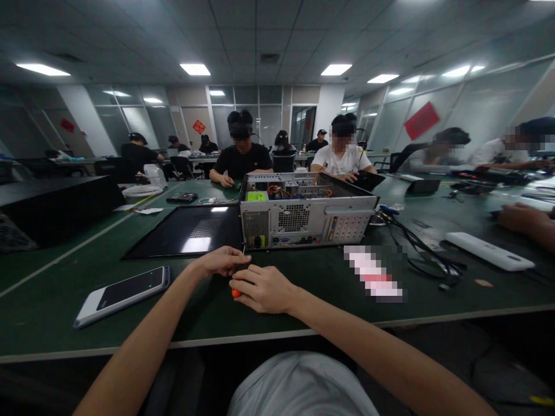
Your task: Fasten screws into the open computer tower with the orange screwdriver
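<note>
An orange-handled screwdriver [236, 293] is in my right hand [264, 288], whose fingers wrap over the handle and hide most of it. My left hand [219, 262] is closed, with its fingertips around the thin shaft, and a short bit of metal shows just above them. Directly beyond both hands lies an opened desktop computer case [318, 209] on its side, its rear panel with grilles, ports and slots facing me. Inside it are orange cables and a part with a green label [256, 197]. The screwdriver tip is close to the case's lower left corner.
A glossy black panel [160, 240] lies left of the case, with a white handheld device [124, 296] nearer me. Black cables [422, 248], a white power strip [489, 251] and a blurred pink-white item [375, 276] are to the right. Several people sit around the green table [195, 320].
</note>
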Action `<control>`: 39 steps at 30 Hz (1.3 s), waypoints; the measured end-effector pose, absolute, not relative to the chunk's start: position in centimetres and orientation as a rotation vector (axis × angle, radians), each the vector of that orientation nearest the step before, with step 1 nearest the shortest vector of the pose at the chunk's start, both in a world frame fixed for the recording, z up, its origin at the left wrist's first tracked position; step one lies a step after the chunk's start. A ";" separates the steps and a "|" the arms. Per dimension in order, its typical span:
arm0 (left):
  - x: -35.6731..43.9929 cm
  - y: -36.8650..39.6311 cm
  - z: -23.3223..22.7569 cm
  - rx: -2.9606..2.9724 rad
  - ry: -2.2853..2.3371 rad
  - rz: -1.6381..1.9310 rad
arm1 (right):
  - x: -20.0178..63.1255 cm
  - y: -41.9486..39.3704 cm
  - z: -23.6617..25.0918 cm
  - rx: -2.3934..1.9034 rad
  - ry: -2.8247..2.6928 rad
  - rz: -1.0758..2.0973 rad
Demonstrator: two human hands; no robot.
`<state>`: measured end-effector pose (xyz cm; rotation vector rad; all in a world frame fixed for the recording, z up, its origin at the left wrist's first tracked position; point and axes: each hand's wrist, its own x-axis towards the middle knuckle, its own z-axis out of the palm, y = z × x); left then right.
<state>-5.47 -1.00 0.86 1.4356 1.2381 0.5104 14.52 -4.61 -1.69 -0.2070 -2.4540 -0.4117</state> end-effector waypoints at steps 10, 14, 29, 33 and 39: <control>-5.4 -0.8 0.4 1.447 1.292 0.537 | 14.4 -4.5 -1.8 -0.251 -2.504 -0.485; -5.2 -0.8 0.4 1.426 1.311 0.550 | 14.4 -4.6 -1.7 -0.245 -2.499 -0.508; -5.3 -0.9 0.7 1.440 1.232 0.533 | 13.9 -4.3 -2.2 -0.293 -2.484 -0.457; -5.2 -0.9 0.7 1.472 1.274 0.562 | 14.0 -4.4 -1.9 -0.301 -2.528 -0.436; -5.2 -0.7 0.5 1.489 1.282 0.579 | 14.2 -4.3 -1.8 -0.289 -2.526 -0.444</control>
